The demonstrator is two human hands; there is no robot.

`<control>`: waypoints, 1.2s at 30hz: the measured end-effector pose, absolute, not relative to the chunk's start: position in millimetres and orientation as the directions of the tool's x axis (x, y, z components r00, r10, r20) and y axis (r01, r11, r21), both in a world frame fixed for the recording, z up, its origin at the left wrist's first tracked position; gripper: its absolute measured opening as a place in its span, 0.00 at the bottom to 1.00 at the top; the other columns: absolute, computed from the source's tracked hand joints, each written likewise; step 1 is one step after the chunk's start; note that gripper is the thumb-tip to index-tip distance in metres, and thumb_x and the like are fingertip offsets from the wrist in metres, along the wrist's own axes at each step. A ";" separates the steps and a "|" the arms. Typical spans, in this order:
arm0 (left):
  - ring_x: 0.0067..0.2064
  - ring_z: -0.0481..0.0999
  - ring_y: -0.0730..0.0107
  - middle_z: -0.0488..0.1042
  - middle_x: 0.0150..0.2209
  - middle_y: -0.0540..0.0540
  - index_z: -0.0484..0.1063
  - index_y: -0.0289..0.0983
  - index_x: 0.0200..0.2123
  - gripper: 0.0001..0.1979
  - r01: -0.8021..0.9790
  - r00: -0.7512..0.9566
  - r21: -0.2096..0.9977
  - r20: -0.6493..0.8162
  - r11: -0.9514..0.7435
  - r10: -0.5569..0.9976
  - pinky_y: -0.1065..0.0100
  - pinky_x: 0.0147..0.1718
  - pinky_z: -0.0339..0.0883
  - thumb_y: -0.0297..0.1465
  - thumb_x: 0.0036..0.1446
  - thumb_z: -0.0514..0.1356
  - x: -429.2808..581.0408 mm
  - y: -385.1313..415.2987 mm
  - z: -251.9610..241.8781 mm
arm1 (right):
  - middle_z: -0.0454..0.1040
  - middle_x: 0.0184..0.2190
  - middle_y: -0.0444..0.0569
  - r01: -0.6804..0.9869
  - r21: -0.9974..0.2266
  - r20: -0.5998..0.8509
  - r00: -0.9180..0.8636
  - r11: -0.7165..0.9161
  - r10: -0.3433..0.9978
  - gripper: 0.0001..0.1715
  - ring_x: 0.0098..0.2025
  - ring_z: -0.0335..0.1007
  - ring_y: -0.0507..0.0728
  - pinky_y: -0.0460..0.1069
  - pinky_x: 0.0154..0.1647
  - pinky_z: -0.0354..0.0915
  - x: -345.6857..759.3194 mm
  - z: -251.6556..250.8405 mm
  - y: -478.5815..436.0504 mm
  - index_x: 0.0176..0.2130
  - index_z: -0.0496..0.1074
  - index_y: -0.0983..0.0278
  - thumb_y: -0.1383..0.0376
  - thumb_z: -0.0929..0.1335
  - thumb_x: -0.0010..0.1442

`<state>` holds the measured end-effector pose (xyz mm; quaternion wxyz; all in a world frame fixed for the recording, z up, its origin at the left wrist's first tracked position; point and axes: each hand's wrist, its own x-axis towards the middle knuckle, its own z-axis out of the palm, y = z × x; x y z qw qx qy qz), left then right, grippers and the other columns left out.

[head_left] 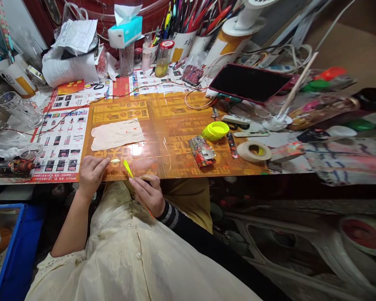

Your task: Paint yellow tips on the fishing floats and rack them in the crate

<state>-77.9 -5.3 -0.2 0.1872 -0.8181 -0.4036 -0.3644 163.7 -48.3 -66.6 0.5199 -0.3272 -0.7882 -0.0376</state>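
Pinching yellow-tipped stick (pixel 128 168) in right fingers (pixel 147 187) | left fingers (pixel 102 164) grip pale bit (pixel 115 160), partly hidden

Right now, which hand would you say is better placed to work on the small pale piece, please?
The right, probably: the right hand holds the yellow-tipped stick, its tip close to the small pale piece, while the left hand has its fingertips on that piece.
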 end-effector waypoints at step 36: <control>0.39 0.74 0.67 0.80 0.38 0.46 0.76 0.43 0.51 0.12 0.797 0.421 -0.044 0.756 -0.603 0.502 0.62 0.42 0.63 0.28 0.65 0.60 -77.5 -3.6 6.5 | 0.80 0.46 0.50 0.635 -0.271 0.855 -0.186 0.723 0.485 0.33 0.50 0.68 0.56 0.56 0.54 0.65 172.7 -72.4 -49.2 0.66 0.63 0.58 0.72 0.67 0.64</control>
